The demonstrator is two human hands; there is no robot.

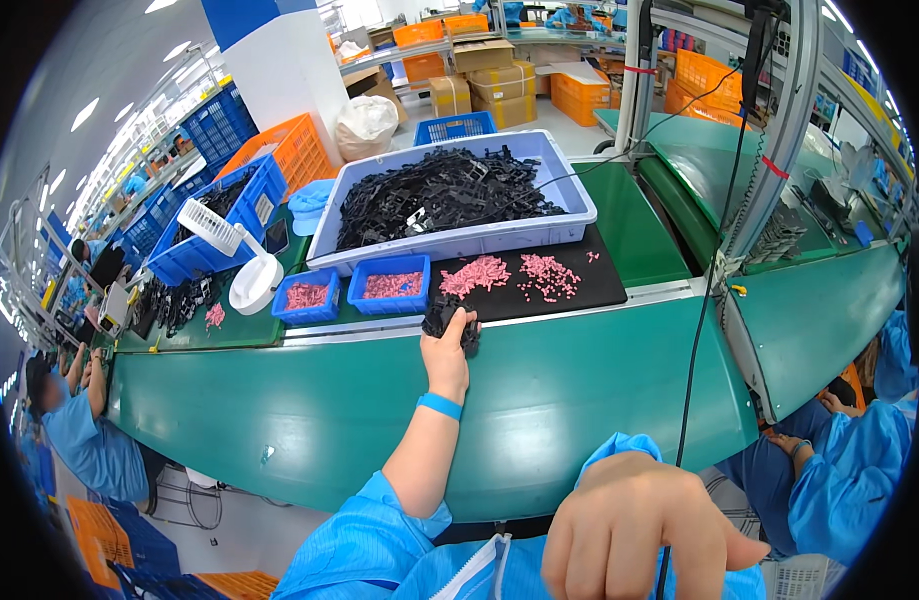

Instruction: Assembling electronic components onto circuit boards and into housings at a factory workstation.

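Note:
My left hand (445, 352) reaches over the near edge of the black mat (600, 280), closed around a small clump of black plastic parts (441, 314). The shapes of single parts in it cannot be made out. Just beyond lie loose pink pieces (476, 274) and a second scatter of pink pieces (548, 278). Two small blue bins (356, 302) of pink pieces stand to the left. Close to the camera, my right hand (640, 525) is raised with bent fingers and its thumb held out apart; the fingertips are cut off and nothing shows in it.
A large pale tub (460, 238) heaped with black plastic parts stands behind the mat. A white fan (255, 285) is on the left by a blue crate (265, 178). A black cable (702, 330) hangs before the green bench (310, 400). Co-workers sit left and right.

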